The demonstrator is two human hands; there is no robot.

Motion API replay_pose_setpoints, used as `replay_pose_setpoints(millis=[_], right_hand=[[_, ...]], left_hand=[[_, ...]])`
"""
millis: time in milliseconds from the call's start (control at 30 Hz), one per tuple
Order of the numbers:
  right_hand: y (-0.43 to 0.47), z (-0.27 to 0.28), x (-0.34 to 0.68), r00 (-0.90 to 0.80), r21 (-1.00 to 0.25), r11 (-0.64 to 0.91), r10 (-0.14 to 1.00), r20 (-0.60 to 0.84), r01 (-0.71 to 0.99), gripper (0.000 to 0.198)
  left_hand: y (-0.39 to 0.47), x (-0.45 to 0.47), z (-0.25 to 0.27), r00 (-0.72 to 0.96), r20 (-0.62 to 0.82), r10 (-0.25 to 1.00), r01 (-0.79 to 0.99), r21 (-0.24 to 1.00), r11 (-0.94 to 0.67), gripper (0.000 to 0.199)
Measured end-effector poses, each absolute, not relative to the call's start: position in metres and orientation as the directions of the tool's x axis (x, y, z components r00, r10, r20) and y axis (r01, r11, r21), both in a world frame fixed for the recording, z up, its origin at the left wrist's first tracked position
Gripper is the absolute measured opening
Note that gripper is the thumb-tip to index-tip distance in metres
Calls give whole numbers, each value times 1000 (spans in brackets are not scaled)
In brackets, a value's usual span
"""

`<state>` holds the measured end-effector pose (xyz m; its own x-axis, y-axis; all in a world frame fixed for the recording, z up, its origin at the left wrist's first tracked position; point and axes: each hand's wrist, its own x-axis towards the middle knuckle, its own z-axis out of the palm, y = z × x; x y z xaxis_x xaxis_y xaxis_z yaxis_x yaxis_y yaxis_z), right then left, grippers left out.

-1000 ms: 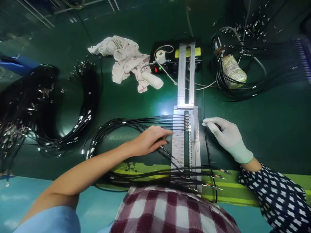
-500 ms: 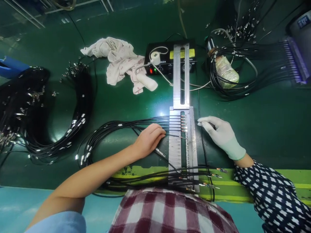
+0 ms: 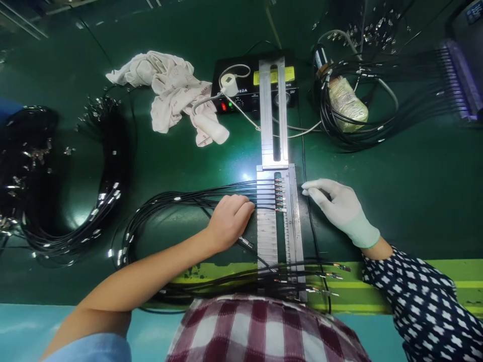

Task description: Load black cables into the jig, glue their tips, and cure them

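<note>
The cable (image 3: 265, 207) pinched by the left hand (image 3: 231, 221) has been straightened over the fixture's (image 3: 267, 234) left edge; in the right hand (image 3: 339, 208), fingertips are together.

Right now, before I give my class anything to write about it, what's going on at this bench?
A person's bare left hand is holding a black cable whose end reaches the slot of a metal fixture. Other cables lie in a row just beyond it. The gloved right hand is at the fixture's opposite side, apart from it; whether it holds anything is unclear. Loose cables cross the fixture's near end, and a black box sits at its far end.
</note>
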<state>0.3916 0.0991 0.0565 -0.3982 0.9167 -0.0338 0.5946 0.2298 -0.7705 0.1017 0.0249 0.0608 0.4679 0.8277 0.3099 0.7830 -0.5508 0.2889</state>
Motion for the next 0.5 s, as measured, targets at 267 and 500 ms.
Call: replay_pose_setpoints(millis=[267,500], right_hand=[[100,54,392,-403,-776,226,914,-40,589,22],[100,54,392,-405,-775,216,913,-55,593,23]], left_hand=[[23,106,70,458,252,853,800,302,-519,7],[24,103,69,480,241,844,769,348,-537,7]])
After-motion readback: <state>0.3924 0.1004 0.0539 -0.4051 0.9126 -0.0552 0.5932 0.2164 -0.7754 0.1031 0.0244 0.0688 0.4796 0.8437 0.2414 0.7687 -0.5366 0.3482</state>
